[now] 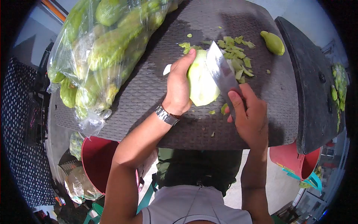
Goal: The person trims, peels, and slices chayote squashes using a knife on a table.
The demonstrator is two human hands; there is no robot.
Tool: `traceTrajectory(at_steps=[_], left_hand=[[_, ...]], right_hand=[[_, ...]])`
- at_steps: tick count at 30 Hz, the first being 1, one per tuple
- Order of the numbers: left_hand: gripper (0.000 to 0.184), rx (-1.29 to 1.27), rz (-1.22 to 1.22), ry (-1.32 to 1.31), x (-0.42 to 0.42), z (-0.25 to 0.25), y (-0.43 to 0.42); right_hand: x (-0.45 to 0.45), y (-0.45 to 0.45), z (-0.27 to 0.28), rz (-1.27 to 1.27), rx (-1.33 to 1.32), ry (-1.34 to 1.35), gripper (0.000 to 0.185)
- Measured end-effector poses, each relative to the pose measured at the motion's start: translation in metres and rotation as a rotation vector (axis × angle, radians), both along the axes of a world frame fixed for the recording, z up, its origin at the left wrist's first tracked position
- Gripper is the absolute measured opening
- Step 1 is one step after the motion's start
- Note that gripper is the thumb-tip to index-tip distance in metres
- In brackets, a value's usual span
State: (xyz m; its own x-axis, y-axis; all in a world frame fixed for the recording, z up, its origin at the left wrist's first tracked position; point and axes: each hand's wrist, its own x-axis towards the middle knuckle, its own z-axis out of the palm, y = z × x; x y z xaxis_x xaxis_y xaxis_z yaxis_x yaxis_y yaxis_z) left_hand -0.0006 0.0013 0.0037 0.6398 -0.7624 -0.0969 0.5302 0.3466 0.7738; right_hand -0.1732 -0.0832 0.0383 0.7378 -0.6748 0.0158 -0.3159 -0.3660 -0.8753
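The left hand [178, 86] is closed around a pale green, peeled, pear-shaped fruit [201, 80]. Its thumb lies along the fruit's left side; most of its other fingers are hidden. The fruit is positioned over the middle of a dark brown table with a woven-pattern surface [175, 130]; whether it touches the tabletop cannot be determined.

The right hand [251, 115] is clenched on the handle end of a broad, shiny metal knife [222, 69], with the thumb against its side. The blade points up and left, overlapping the fruit's right side; edge contact cannot be confirmed.

Thin green peel scraps [236, 56] lie scattered beyond and to the right of the blade. 1 whole, yellow-green, pear-shaped fruit [274, 44] lies near the table's right edge. A clear plastic bag [93, 125] filled with green fruits [112, 48] occupies the table's left side. A silver metal-band watch [166, 115] encircles the left wrist.
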Motion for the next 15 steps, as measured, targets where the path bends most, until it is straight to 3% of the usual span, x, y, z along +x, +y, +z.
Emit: traceTrajectory(at_steps=[6,9,12,15], left_hand=[[0.049,-0.005,-0.069,0.022,0.014,-0.012,0.0],[0.053,0.019,-0.06,0.021,0.021,-0.009,0.001],[0.053,0.009,-0.035,0.009,0.027,-0.007,0.0],[0.051,0.017,-0.007,0.045,0.025,-0.009,-0.004]], right_hand=[[-0.007,-0.002,0.001,0.105,-0.037,0.118,0.016],[-0.022,-0.016,0.004,0.212,0.115,0.28,0.016],[-0.039,-0.032,0.003,0.25,0.117,0.227,0.019],[-0.03,-0.037,0.014,0.117,0.005,0.116,0.021]])
